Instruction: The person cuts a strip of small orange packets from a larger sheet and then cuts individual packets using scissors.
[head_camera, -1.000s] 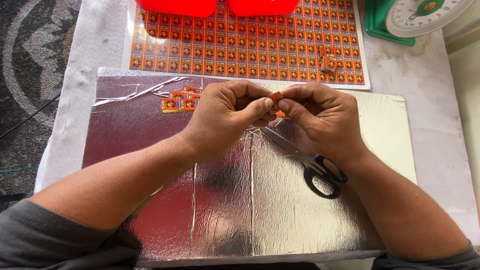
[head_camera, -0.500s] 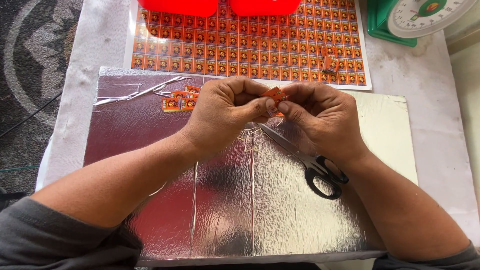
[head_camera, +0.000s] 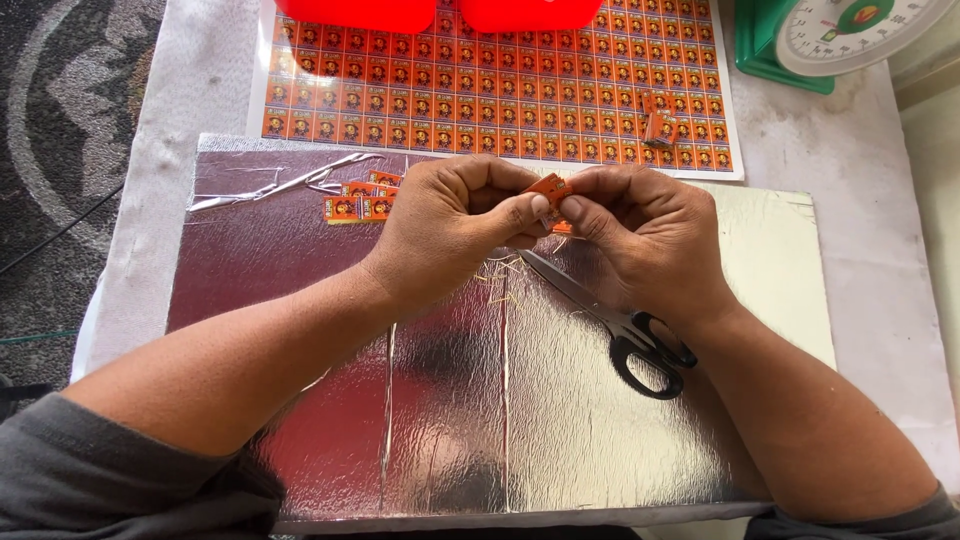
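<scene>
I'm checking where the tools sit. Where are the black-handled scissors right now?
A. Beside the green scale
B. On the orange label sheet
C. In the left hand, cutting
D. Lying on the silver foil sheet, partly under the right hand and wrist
D: the scissors lie on the silver foil sheet, blades pointing up-left, handles by the right wrist, while the right hand and left hand pinch a small orange piece.

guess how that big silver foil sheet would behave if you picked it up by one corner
The silver foil sheet would probably flop and sag, since it looks thin and creased. It looks light for its size. The scissors lie on it and both forearms rest on it, so it likely wouldn't lift freely, and thin foil may tear.
</scene>
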